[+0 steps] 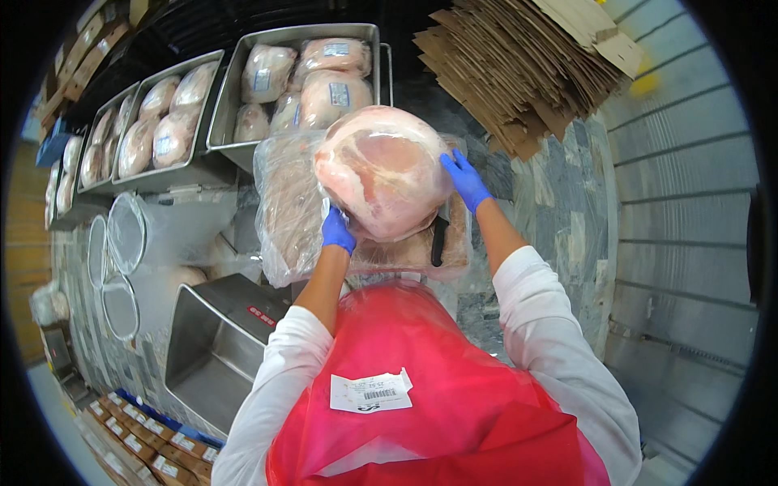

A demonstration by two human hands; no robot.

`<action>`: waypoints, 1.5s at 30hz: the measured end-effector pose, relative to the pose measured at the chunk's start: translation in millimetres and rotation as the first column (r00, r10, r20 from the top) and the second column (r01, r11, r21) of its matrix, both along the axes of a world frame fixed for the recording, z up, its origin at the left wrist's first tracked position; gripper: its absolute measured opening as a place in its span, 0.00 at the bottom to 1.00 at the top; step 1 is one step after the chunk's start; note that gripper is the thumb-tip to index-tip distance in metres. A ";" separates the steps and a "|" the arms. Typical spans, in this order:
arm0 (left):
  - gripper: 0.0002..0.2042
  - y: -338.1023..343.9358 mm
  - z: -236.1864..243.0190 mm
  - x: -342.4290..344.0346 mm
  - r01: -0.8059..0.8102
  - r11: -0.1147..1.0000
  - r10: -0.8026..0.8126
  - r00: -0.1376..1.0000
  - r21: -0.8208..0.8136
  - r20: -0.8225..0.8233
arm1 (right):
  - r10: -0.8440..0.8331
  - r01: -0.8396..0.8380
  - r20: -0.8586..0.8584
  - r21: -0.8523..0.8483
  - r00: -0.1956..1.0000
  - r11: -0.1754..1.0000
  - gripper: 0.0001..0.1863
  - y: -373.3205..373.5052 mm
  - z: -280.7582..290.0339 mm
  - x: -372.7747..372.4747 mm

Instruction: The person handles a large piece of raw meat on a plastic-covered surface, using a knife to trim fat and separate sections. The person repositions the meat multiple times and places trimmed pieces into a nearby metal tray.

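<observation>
A large, round piece of raw meat, pale pink like a ham (385, 174), is held between my two blue-gloved hands. My left hand (338, 230) grips its near left edge, the fingers partly hidden under it. On its right side, my right hand (468, 180) presses with the fingers curved against the surface. Below the ham lies a wide load of meat in clear plastic wrap (285, 202). A black handle (438, 241), perhaps a knife's, rests on that load just right of the ham; its other end is hidden.
Metal tubs (229, 130) of bagged, labelled meat line the far left. An empty steel tub (212, 340) lies tilted at the near left, beside round hoops with clear bags (127, 233). Flattened cardboard (519, 77) is stacked at the far right; a ribbed wall (689, 243) bounds the right.
</observation>
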State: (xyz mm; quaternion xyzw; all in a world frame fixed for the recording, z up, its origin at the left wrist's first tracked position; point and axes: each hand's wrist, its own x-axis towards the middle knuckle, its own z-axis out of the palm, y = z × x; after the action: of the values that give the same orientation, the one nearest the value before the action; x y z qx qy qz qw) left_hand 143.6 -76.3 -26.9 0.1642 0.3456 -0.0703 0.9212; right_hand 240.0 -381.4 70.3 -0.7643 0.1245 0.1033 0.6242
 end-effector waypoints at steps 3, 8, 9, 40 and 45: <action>0.21 22.5 -25.0 -12.6 0.022 0.997 -0.014 0.994 -0.071 0.106 | 0.030 -0.024 -0.062 0.105 0.998 0.994 0.55 24.1 20.6 -11.6; 0.22 26.3 54.7 -41.2 0.156 0.986 -0.150 0.984 -0.055 0.101 | 0.060 -0.052 -0.094 0.086 0.994 0.995 0.58 33.5 35.9 -49.8; 0.23 36.8 62.8 -49.2 0.161 0.986 -0.164 0.983 0.035 0.077 | 0.054 -0.046 -0.100 0.080 0.993 0.996 0.57 36.5 27.4 -59.2; 0.17 216.9 274.6 -267.3 -0.155 0.873 0.117 0.987 0.462 0.110 | 0.156 -0.149 -0.048 0.132 0.987 0.980 0.42 29.2 71.0 1.2; 0.18 203.5 312.8 -244.1 -0.222 0.786 0.273 0.962 0.577 -0.001 | 0.636 -0.144 0.394 -0.767 0.663 0.625 0.37 49.3 42.7 -61.1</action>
State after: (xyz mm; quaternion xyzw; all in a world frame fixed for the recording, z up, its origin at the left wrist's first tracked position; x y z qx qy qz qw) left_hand -100.5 127.1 285.8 0.3831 0.4077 0.1513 0.8149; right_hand 178.9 -332.0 113.0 -0.9304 -0.2472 -0.0715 0.2611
